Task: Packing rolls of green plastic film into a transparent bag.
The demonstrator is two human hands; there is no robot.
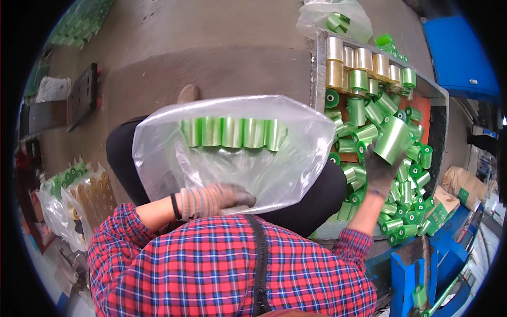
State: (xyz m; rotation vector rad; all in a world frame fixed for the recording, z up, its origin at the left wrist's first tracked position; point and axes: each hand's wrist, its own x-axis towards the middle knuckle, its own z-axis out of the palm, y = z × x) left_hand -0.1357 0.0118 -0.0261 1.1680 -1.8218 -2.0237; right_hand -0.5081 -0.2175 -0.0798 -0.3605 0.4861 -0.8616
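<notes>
A clear plastic bag [174, 164] lies across my lap, its mouth toward me. Inside it, a row of several green film rolls [232, 132] stands side by side along the far part. My left hand [219, 198], in a striped glove with grey fingers, lies over the bag's near edge with its fingers stretched out; motion blurs it a little. Off to the right, my gloved right hand [381, 171] grips a large green film roll [393, 140], bigger in view than those around it. Under that roll is a heap of loose green film rolls [404, 182] in a metal-edged bin [439, 98].
Clear and amber rolls [363, 59] stand at the bin's far end, beside a plastic bag [317, 18] holding green rolls. Bagged rolls [87, 193] stand on the left. A blue cabinet [457, 53] is at far right, with brown paper sacks [465, 185] nearer.
</notes>
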